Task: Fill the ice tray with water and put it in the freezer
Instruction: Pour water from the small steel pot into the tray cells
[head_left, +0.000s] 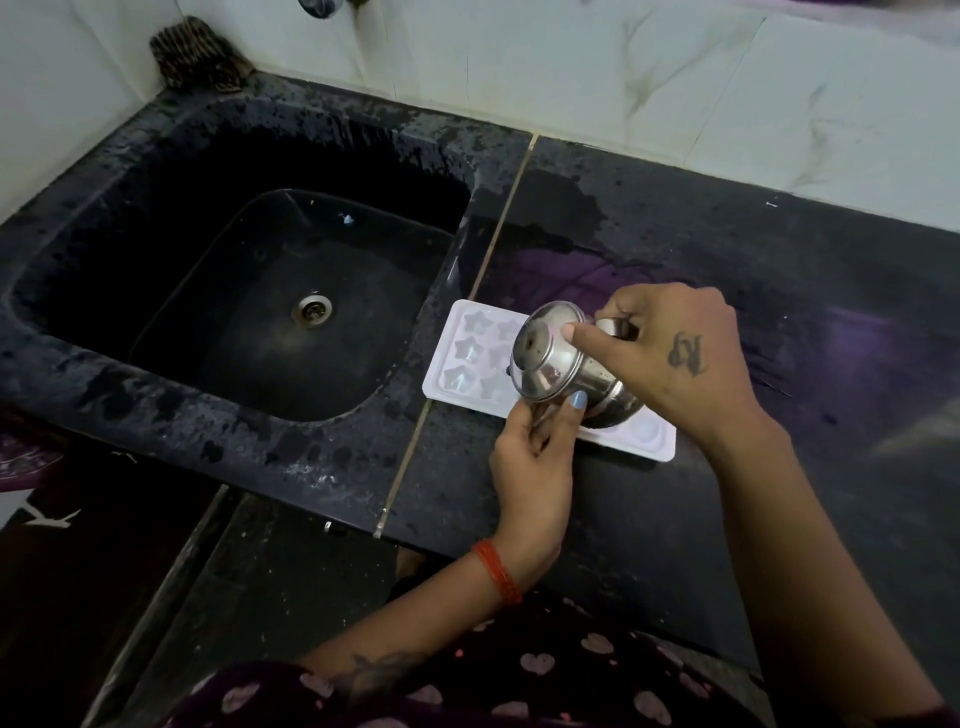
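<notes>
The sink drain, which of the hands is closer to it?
The left hand. It sits at the near edge of the ice tray, on the side toward the sink drain. The right hand grips the steel pot farther right, away from the drain.

Head camera looks steeply down, close over the counter (675, 493).
</notes>
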